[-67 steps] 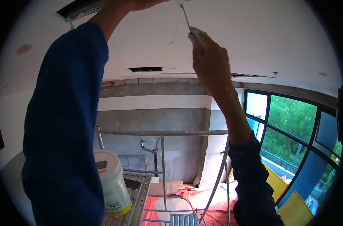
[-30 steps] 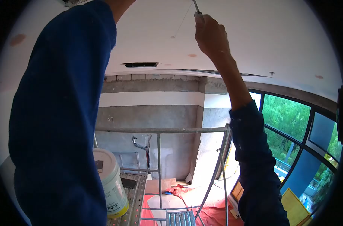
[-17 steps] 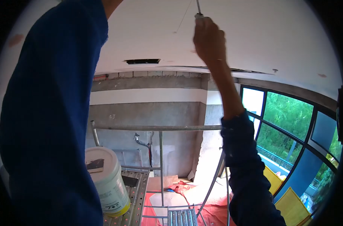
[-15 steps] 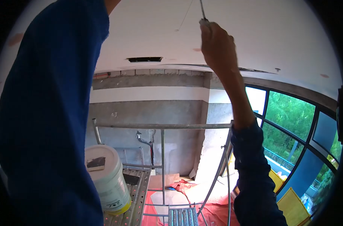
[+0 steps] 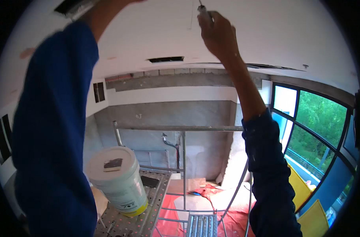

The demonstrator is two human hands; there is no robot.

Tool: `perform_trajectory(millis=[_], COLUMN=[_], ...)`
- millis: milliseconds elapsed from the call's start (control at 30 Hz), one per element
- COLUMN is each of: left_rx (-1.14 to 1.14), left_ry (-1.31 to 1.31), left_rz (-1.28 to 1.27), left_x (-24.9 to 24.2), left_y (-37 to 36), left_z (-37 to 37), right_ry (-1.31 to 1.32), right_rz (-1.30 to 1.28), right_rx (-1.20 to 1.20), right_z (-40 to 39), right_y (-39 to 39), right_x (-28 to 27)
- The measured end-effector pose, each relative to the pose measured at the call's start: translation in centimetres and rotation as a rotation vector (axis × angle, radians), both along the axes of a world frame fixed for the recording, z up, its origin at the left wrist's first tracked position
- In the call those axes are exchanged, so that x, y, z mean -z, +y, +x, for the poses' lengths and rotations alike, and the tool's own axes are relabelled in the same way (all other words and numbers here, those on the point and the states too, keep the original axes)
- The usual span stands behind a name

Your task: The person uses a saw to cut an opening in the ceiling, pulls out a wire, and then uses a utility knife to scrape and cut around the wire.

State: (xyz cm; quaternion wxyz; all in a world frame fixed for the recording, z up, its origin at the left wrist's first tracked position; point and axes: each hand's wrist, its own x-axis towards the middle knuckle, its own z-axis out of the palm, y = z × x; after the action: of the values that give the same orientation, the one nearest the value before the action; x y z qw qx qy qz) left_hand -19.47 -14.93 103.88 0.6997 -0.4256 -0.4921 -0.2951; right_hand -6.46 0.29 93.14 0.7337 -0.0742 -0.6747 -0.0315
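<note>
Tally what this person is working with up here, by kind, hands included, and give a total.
Hands raised to the ceiling: 1 in view, the right hand; the left is cut off above the forearm.
Thin tools: 1, the tool in the right hand.
Buckets: 1, the white bucket.
Scaffold platforms: 1, the platform under the bucket.
Total: 4.

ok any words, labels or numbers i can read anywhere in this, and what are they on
None can be read for certain.
White bucket: a dark printed mark low on its side, too small and blurred to read.
Grey wall: a small scrawled mark near its upper left, too faint to make out.
Tool in the right hand: no lettering visible.
Ceiling: no writing, only stains.
</note>
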Motion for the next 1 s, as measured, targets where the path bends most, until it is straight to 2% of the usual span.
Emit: perform_trajectory(millis=[67, 100, 133, 167, 200, 233, 300, 367, 400, 500, 567, 633, 667, 767, 867, 967, 1000], left_rx=[-0.05, -0.058, 0.0, 0.117, 0.42, 0.658, 0.929, 1.254, 1.418, 1.592, 1.538, 1.535, 1.465, 1.649, 1.587, 1.549, 1.562], left_ry=[0.082, 0.26, 0.444, 0.463, 0.012, -0.194, -0.659, -0.901, -1.024, -1.193, -1.139, -0.986, -1.043, -1.156, -1.061, -1.015, -0.97], left_rz=[0.149, 0.152, 0.344, 0.318, 0.072, -0.148, -0.352, -0.468, -0.525, -0.621, -0.671, -0.745, -0.824, -0.676, -0.676, -0.637, -0.66], left_x=[1.4, 0.5, 2.8, 5.1, 7.8, 9.3, 10.0, 10.1, 10.1, 9.4, 8.0, 2.5, 0.5, 1.7, 5.7, 5.7, 3.7], left_y=[1.3, 1.5, 2.0, 2.1, 2.9, 3.1, 3.9, 4.1, 4.0, 3.2, 3.5, 6.7, 6.6, 8.2, 6.6, 6.6, 7.7], left_z=[-1.1, -3.2, -2.2, -0.9, 0.5, 3.0, 6.6, 9.9, 10.8, 10.8, 9.3, 3.6, 2.4, 3.4, 6.5, 6.7, 5.6], right_ry=[-0.001, -0.004, 0.023, 0.05, 0.063, 0.072, 0.097, 0.019, 0.042, 0.081, 0.062, 0.046, 0.042, 0.014, 0.073, 0.078, 0.076], right_rz=[-0.051, -0.092, -0.045, 0.0, 0.018, 0.035, 0.121, -0.036, -0.033, -0.029, -0.028, 0.012, 0.036, -0.049, -0.055, -0.051, -0.036], right_rx=[-0.23, -0.356, -0.335, -0.311, -0.237, -0.159, -0.049, 0.002, 0.002, 0.002, 0.003, 0.054, 0.08, 0.053, -0.092, -0.148, -0.129], right_z=[0.5, 0.8, 1.2, 1.6, 1.8, 1.9, 1.7, 3.0, 3.6, 4.4, 3.8, 1.6, 0.8, 0.2, 2.1, 3.1, 2.7], right_y=[-0.3, -0.4, -0.7, -0.9, -1.3, -1.9, -3.1, -5.9, -6.2, -6.3, -6.5, -4.8, -4.3, -4.4, -4.5, -4.4, -3.8], right_x=[1.8, 2.9, 3.8, 4.6, 5.1, 5.4, 6.1, 6.8, 6.6, 5.8, 4.8, 1.5, 0.3, 1.2, 3.6, 3.4, 2.2])
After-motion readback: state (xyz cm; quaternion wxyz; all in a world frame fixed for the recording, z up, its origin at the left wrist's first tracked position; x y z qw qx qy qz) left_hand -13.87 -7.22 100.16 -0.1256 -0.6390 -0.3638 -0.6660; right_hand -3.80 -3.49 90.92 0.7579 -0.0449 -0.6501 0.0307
